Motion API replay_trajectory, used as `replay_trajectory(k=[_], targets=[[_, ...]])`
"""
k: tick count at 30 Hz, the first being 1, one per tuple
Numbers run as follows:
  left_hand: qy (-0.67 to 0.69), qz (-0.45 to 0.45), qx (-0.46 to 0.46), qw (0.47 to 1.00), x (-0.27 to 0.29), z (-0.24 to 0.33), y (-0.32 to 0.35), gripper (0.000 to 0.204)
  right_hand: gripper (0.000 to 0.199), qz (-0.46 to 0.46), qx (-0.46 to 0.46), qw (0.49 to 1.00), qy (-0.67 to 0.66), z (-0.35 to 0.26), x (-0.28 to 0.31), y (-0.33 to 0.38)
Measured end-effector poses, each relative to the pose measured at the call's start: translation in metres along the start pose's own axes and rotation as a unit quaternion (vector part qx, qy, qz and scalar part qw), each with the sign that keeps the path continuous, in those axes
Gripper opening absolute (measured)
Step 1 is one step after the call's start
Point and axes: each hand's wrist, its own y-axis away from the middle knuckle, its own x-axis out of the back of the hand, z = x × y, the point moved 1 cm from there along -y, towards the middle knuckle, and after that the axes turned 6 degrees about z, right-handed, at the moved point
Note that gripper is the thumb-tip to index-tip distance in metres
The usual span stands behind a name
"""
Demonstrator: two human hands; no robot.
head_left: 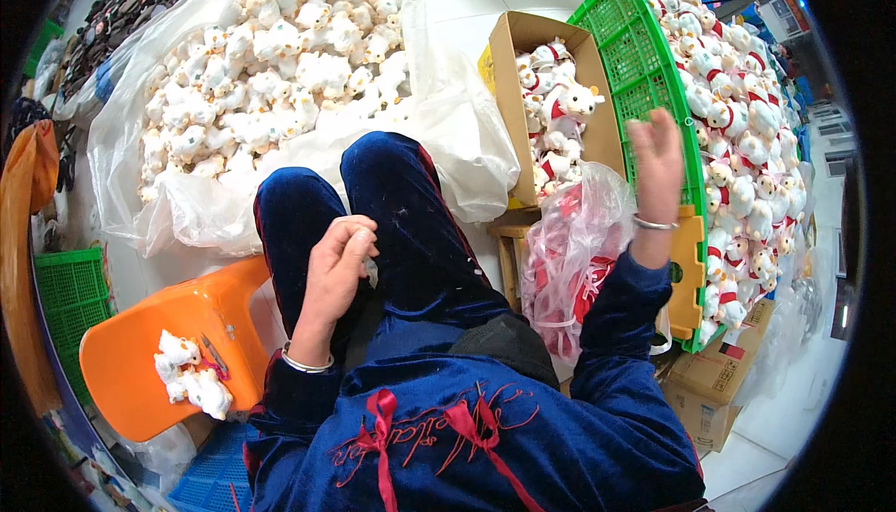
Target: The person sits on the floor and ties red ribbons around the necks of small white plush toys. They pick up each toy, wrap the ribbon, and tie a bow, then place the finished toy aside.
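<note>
My left hand point(341, 255) is over my lap with its fingers curled together, and whatever they may hold is hidden. Raised at the right, my right hand point(658, 162) has its fingers apart and nothing in it; it is slightly blurred. Just left of it stands an open cardboard box point(599, 64) of white plush toys with red scarves. One plush toy point(574, 101) there, with yellow ears, sits higher than the others. In front of my knees, a big clear plastic bag point(457, 129) lies spread around a heap of white plush toys point(280, 64) on which no red scarves show.
An orange stool point(121, 363) at the left bears white plush toys point(191, 377) and small scissors point(215, 355). A plastic bag of red ribbon-like pieces point(574, 260) rests below the box. The green crate point(639, 45) borders a large pile of scarfed toys point(742, 157).
</note>
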Motion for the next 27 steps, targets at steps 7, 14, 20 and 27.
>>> replay_trajectory(k=[7,14,20,27], targets=[[-0.011,0.13,-0.047,0.99,0.038,-0.001,0.003,0.014,0.021,-0.155,-0.124,0.977,-0.075,0.034,0.0,0.045],[-0.156,0.162,-0.224,0.948,0.038,-0.005,-0.001,0.009,0.075,-0.386,-0.099,0.913,-0.086,-0.014,-0.108,0.2],[-0.152,0.167,-0.261,0.938,0.035,-0.011,0.002,0.009,0.095,-0.411,0.031,0.91,-0.052,-0.026,-0.144,0.207],[-0.133,0.289,-0.254,0.913,0.094,-0.02,0.034,0.004,0.085,-0.402,0.048,0.914,-0.03,-0.015,-0.149,0.206]])
